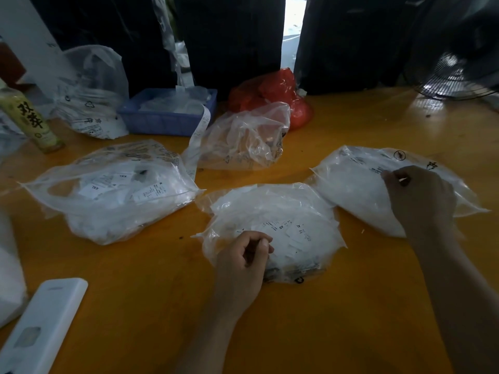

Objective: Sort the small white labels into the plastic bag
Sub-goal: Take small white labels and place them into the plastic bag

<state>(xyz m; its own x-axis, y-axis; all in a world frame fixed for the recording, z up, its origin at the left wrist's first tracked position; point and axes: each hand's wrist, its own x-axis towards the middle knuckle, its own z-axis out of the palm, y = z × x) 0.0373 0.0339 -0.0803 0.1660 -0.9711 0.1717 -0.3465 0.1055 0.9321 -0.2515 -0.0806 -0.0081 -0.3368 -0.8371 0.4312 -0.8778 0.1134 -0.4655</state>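
Three clear plastic bags full of small white labels lie on the orange table: a left bag, a middle bag and a right bag. Size prints such as XXL and XS show on labels through the plastic. My left hand sits at the near edge of the middle bag, fingers curled and thumb pinching its plastic. My right hand lies over the right bag's top, fingers curled, with a pale sliver that looks like a small white label pinched between fingertips.
A crumpled clear bag and a red bag lie behind. A blue basket trails a label strip. A bottle stands far left, a white flat device near left, a fan far right.
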